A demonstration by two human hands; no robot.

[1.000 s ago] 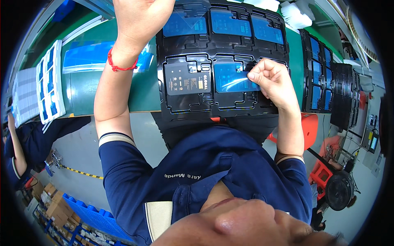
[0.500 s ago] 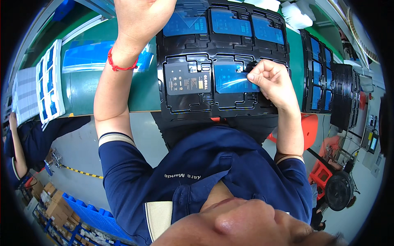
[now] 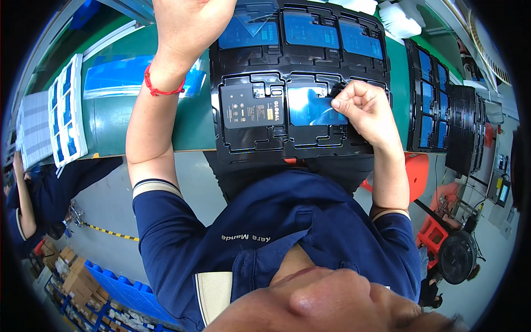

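My right hand (image 3: 365, 110) is closed in a pinch on the right edge of a shiny blue film (image 3: 312, 108), which covers a flat battery pack's pocket in the black plastic tray (image 3: 249, 145). To its left lies a bare dark grey battery pack (image 3: 251, 109) in its own pocket. Blue-covered packs (image 3: 311, 30) fill the tray's far row. My left hand (image 3: 193, 25) is raised at the far left of the tray, its fingers cut off by the picture's upper edge. Beside it, a thin see-through bluish sheet (image 3: 255, 12) hangs over the far-left pack; whether that hand holds it is hidden.
Blue film sheets (image 3: 119, 74) lie on the green tabletop (image 3: 110, 130) to the left, near white-framed panels (image 3: 67, 110). At right stand a filled tray (image 3: 427, 105) and stacked black trays (image 3: 466, 130). A person in dark clothes (image 3: 47, 191) is at the far left.
The blue film under my right hand has tilted slightly, and a brighter reflection spreads across it. The see-through sheet beside my left hand has shifted a little. Both hands stay nearly in place.
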